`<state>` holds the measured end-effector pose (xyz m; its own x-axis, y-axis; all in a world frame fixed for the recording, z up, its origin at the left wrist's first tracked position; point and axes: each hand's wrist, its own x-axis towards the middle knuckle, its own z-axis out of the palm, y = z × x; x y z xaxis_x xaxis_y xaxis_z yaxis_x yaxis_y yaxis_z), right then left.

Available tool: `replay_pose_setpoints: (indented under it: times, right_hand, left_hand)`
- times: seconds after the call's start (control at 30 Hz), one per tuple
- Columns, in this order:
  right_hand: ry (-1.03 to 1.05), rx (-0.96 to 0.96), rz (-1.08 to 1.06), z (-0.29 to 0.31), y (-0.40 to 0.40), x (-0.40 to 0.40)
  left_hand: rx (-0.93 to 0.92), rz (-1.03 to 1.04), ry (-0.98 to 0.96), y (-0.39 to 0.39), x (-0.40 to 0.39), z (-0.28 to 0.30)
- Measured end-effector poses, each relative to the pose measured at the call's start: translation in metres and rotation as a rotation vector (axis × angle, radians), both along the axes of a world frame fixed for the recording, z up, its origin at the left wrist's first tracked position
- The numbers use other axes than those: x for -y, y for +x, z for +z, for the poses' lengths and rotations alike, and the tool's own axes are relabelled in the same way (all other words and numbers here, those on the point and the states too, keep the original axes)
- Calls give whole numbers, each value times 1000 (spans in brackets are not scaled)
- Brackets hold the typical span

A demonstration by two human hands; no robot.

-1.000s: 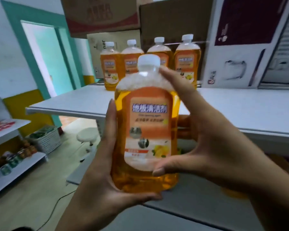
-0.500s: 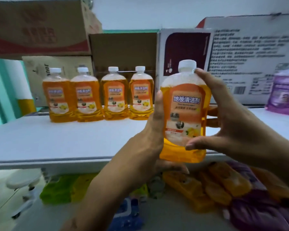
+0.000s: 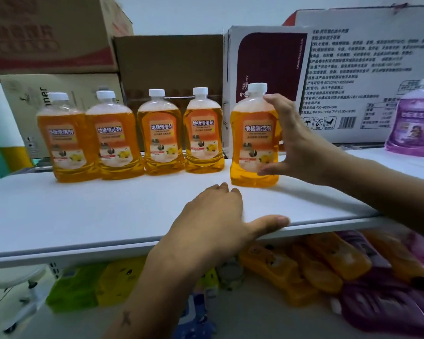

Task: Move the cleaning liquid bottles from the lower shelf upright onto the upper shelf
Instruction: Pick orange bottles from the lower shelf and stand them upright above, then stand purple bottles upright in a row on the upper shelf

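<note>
Orange bottle now standing on upper shelf, centre-right of frame, no longer airborne. My right hand grip holds it; left hand released, flat on shelf. More bottles below.

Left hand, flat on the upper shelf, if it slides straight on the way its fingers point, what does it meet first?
Probably the orange bottle that the right hand holds upright on the upper shelf. The left hand points up and slightly right, its fingers just short of the bottle's base, though depth is unclear.
</note>
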<state>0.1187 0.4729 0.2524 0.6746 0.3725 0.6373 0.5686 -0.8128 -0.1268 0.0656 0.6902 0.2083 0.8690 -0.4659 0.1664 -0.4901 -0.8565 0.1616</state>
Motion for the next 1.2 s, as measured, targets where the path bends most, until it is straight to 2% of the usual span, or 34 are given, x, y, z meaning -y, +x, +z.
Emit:
replay_pose_setpoints:
  times: [0.23,0.47,0.8,0.87,0.97,1.1,1.2]
  right_hand:
    - [-107,45,-116,8,50,2]
    - [-68,54,-83,8,72,1]
    - [22,-99,-74,12,66,4]
    - [136,-177,-33,22,46,2]
    - [314,-270,8,26,-13,11]
    - [579,-75,109,-14,-112,24]
    - [854,0,210,-68,-167,29]
  left_hand:
    - [20,-21,-17,5,-1,-3]
    - [7,-27,-47,4,-1,2]
    - [6,-37,-93,1,-4,4]
    - [37,-94,-228,0,-7,5]
    - [167,-187,-566,-7,-14,6]
    - [268,-414,-1019,-31,-7,-2]
    - [315,-613,-1181,-58,15,-23]
